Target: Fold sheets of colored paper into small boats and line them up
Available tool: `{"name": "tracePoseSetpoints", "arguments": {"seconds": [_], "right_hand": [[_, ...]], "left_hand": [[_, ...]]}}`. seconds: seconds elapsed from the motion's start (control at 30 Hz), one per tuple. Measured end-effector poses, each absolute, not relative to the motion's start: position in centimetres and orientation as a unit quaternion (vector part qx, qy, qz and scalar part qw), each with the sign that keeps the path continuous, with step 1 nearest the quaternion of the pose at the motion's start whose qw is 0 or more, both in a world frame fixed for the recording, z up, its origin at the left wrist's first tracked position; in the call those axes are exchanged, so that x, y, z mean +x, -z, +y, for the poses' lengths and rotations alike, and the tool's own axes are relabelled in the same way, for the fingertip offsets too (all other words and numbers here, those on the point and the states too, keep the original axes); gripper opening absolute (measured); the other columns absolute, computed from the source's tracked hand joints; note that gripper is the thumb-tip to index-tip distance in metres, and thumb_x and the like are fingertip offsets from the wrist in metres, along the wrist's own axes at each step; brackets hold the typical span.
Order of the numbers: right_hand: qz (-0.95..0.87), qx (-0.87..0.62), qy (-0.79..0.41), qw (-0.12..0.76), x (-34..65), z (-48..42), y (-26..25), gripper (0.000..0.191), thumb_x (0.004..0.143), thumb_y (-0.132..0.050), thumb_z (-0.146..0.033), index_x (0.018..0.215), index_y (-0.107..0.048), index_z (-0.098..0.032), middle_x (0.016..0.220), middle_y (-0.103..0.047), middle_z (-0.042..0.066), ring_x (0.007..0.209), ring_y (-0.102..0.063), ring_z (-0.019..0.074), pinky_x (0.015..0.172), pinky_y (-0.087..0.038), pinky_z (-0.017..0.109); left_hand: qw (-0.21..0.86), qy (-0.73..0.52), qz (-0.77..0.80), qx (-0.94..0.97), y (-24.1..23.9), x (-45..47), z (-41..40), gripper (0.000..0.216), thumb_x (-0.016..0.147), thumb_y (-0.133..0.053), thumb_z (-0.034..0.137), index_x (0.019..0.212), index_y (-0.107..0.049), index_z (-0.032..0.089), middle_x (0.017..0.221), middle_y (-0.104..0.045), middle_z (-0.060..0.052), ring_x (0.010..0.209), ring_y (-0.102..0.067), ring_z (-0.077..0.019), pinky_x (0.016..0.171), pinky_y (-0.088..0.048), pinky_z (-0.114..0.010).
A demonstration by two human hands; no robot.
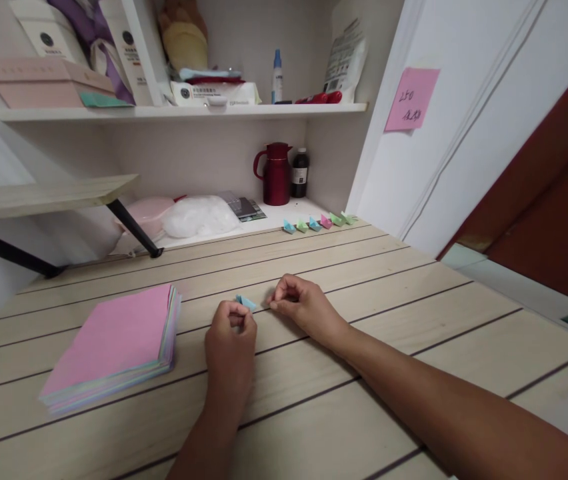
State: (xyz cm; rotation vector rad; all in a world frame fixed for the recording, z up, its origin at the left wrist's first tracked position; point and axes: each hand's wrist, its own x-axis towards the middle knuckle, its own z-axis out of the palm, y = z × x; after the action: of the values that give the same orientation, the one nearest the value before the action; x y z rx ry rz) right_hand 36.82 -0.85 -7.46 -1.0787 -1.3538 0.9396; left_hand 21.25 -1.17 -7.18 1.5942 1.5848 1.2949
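A small light-blue folded paper boat shows just beyond the fingertips of my left hand. The left thumb and fingers are pinched together at its near edge and hide part of it. To the right of the boat, apart from it, is my right hand, its thumb and fingertips brought together with nothing visible between them. Both hands are low over the middle of the table. Left of my left hand lies a thick stack of square coloured paper, pink on top.
Several small paper boats in blue, green and pink line the table's far edge. Behind them, a shelf holds a red jug, a dark bottle and a white plastic bag. A raised wooden stand with black legs is at far left.
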Motion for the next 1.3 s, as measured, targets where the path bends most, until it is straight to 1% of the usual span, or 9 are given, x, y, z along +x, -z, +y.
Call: {"name": "tracePoseSetpoints", "arguments": {"seconds": [0.13,0.23,0.4,0.5,0.6,0.67,0.9,1.07,1.3], "right_hand": [[-0.563,-0.468,-0.384,0.563,37.0,-0.4,7.9,0.017,0.073,-0.068,-0.023,0.07,-0.052,-0.021,0.075,-0.066,0.0,0.074,-0.061,0.0158,0.073,-0.046,0.03],[-0.558,-0.481,-0.37,0.566,37.0,-0.2,8.1,0.01,0.076,-0.065,-0.025,0.079,-0.057,-0.021,0.078,-0.065,0.0,0.077,-0.061,0.0159,0.076,-0.047,0.03],[-0.569,-0.478,-0.417,0.524,36.3,-0.7,7.8,0.027,0.077,-0.067,-0.027,0.103,-0.061,-0.022,0.093,-0.066,0.003,0.087,-0.061,0.0169,0.082,-0.048,0.032],[-0.607,-0.507,-0.404,0.461,35.9,-0.6,7.4,0.043,0.066,-0.078,-0.024,0.107,-0.064,-0.025,0.097,-0.067,0.002,0.095,-0.061,0.0199,0.086,-0.047,0.035],[-0.646,-0.527,-0.371,0.408,36.0,-0.1,7.2,0.056,0.055,-0.083,-0.014,0.105,-0.065,-0.028,0.095,-0.067,-0.001,0.095,-0.06,0.02,0.087,-0.046,0.035],[-0.643,-0.521,-0.381,0.413,36.3,0.1,7.2,0.057,0.056,-0.081,-0.01,0.107,-0.064,-0.028,0.094,-0.066,-0.002,0.09,-0.061,0.0175,0.085,-0.047,0.033],[-0.64,-0.511,-0.359,0.448,36.5,-0.4,7.6,0.052,0.063,-0.078,-0.015,0.112,-0.064,-0.025,0.093,-0.064,0.001,0.086,-0.059,0.0163,0.08,-0.049,0.031],[-0.63,-0.504,-0.375,0.456,36.1,-0.8,7.5,0.043,0.069,-0.076,-0.022,0.11,-0.065,-0.024,0.095,-0.067,0.002,0.086,-0.062,0.017,0.081,-0.05,0.031],[-0.665,-0.503,-0.32,0.449,36.4,-1.6,7.2,0.032,0.074,-0.074,-0.023,0.106,-0.067,-0.024,0.091,-0.069,0.002,0.088,-0.063,0.0196,0.082,-0.05,0.033]], "left_hand": [[0.261,-0.482,0.605,0.577,7.1,20.7,-1.0,0.009,0.074,-0.061,0.028,0.071,-0.055,0.023,0.063,-0.059,0.004,0.06,-0.057,-0.0152,0.063,-0.043,-0.028],[0.217,-0.511,0.63,0.543,7.3,19.4,-0.3,0.016,0.079,-0.058,0.037,0.083,-0.056,0.022,0.074,-0.058,0.002,0.065,-0.057,-0.0165,0.066,-0.047,-0.031],[0.139,-0.468,0.611,0.623,7.8,18.0,0.8,0.037,0.08,-0.056,0.026,0.117,-0.056,0.02,0.117,-0.052,-0.01,0.106,-0.057,-0.0237,0.098,-0.044,-0.043],[0.104,-0.376,0.599,0.699,8.0,18.2,0.6,0.031,0.078,-0.062,0.026,0.108,-0.061,0.022,0.12,-0.055,-0.012,0.118,-0.051,-0.0303,0.097,-0.041,-0.047],[0.111,-0.352,0.592,0.716,7.8,18.6,0.0,0.015,0.072,-0.068,0.022,0.086,-0.064,0.024,0.106,-0.063,-0.006,0.106,-0.056,-0.0302,0.088,-0.043,-0.045],[0.116,-0.353,0.588,0.719,7.6,18.7,-0.3,0.013,0.07,-0.07,0.019,0.079,-0.062,0.024,0.098,-0.064,-0.004,0.1,-0.058,-0.0289,0.085,-0.043,-0.043],[0.163,-0.393,0.571,0.702,7.5,19.1,0.0,0.028,0.07,-0.071,0.018,0.097,-0.064,0.024,0.103,-0.069,-0.003,0.099,-0.063,-0.0235,0.087,-0.044,-0.04],[0.214,-0.42,0.538,0.699,7.7,19.1,0.5,0.007,0.076,-0.063,0.019,0.079,-0.068,0.023,0.085,-0.072,0.0,0.082,-0.067,-0.0175,0.079,-0.05,-0.032],[0.226,-0.45,0.508,0.699,7.6,20.0,-0.1,0.008,0.077,-0.06,0.022,0.072,-0.066,0.023,0.078,-0.07,0.001,0.073,-0.066,-0.0155,0.072,-0.051,-0.029]]}}
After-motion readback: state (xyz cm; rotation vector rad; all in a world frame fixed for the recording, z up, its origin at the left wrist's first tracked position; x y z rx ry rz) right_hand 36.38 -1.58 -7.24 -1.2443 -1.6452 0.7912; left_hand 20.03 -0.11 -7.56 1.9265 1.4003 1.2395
